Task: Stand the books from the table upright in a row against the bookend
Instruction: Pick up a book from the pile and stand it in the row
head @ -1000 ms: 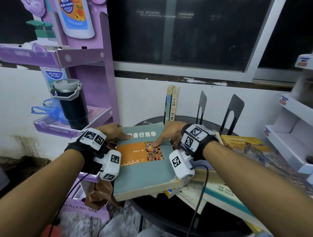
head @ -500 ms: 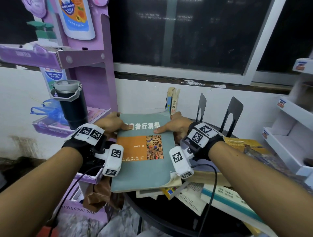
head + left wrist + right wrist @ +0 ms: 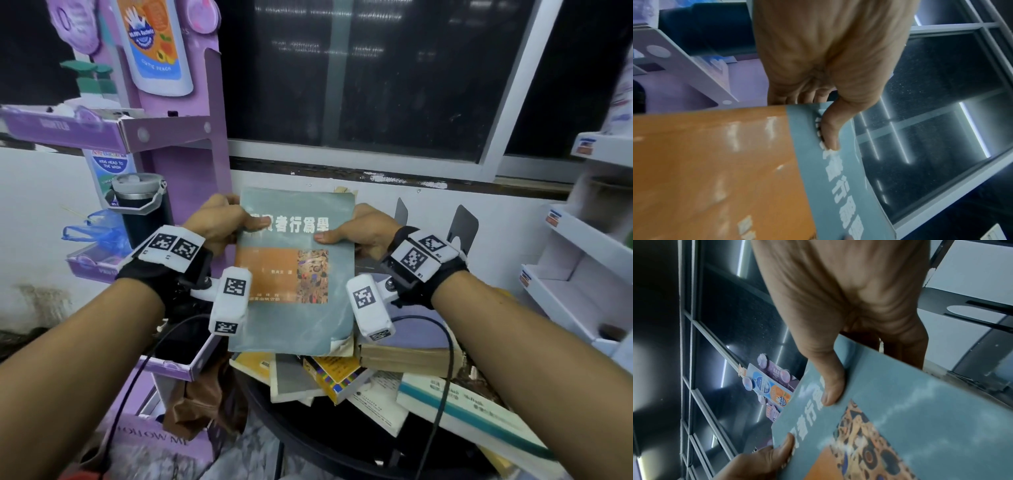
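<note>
- A teal book (image 3: 294,270) with an orange panel is held up off the pile, its cover facing the head camera and its top edge tipped toward 12 o'clock.
- The left hand (image 3: 219,222) grips the book's upper edge at 9 o'clock: the thumb (image 3: 830,129) is pressed on the cover over the white title, and the fingers are curled behind, mostly hidden.
- The right hand (image 3: 363,233) grips the edge at 3 o'clock likewise, thumb (image 3: 830,386) on the cover; its fingers are covered by the book.
- The black bookends (image 3: 462,224) are seen at 3 o'clock of the book, partly hidden by the right wrist and the book.
- Upright books behind the held one are almost wholly covered; only a corner shows at its top edge.
- A loose pile of books (image 3: 342,373) lies on the round dark table (image 3: 308,442) at 6 o'clock, cut off by the forearms.
- Both wrist views are blurred at the cover's print.
</note>
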